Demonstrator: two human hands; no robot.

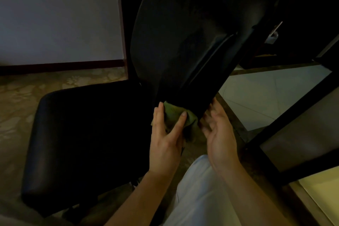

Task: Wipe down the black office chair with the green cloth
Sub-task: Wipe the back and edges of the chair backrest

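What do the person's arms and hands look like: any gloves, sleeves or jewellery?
The left hand and the right hand are bare: no gloves, rings or watch show. The forearms are uncovered too, with no sleeve in view.

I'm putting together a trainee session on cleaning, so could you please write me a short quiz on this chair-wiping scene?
1. True or false: the right hand grips the green cloth.
2. The cloth touches the black office chair at: A) the seat B) the lower end of the backrest C) the wheels.
3. Short answer: which hand presses the cloth against the chair?

Key: 1 false; 2 B; 3 the left hand.
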